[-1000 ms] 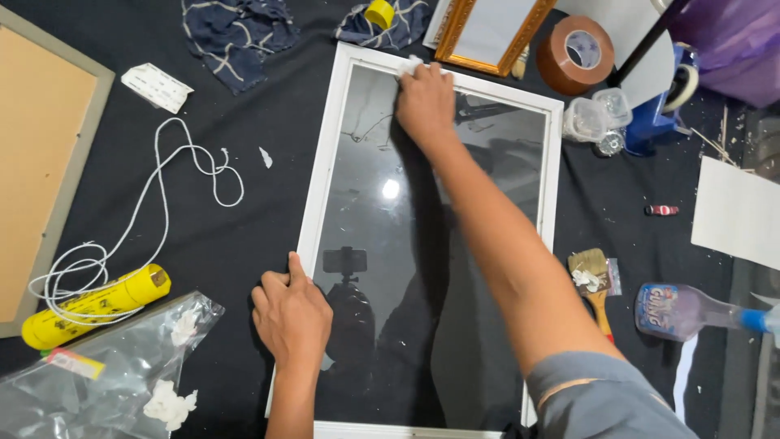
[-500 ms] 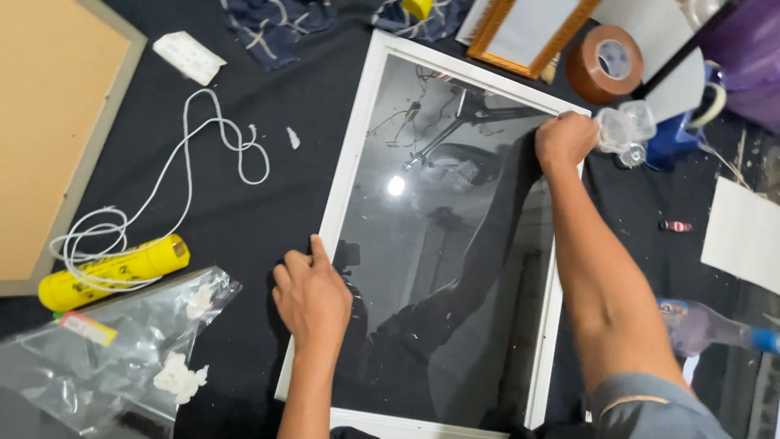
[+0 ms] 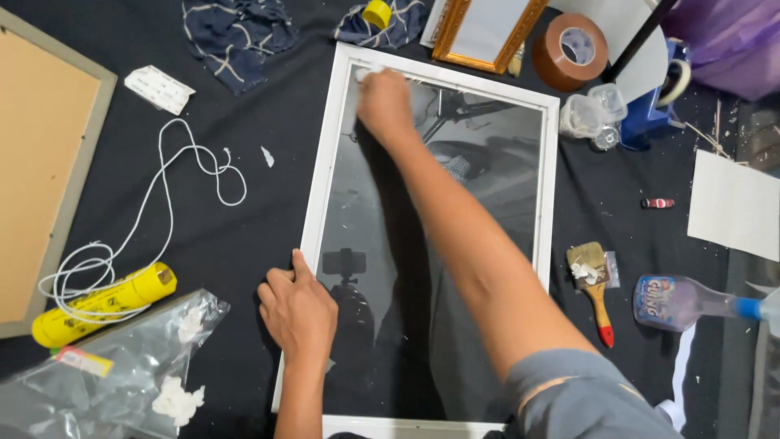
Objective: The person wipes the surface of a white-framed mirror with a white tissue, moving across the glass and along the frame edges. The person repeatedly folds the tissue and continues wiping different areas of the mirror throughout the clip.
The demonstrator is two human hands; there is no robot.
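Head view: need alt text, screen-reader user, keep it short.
A person's right hand presses a white wad on the glass at the top left corner of a white frame lying flat on a black cloth, while the left hand rests on the frame's left edge. Around it lie a white cord, yellow tube, brush, tape roll and plastic bag.

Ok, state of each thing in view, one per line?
White frame: lying flat, glass in.
Left hand: flat on the frame's left edge.
Right hand: pressing a white wad at the top left corner.
Tape roll: lying flat.
Brush: lying flat.
Spray bottle: on its side.
Plastic bag: crumpled.
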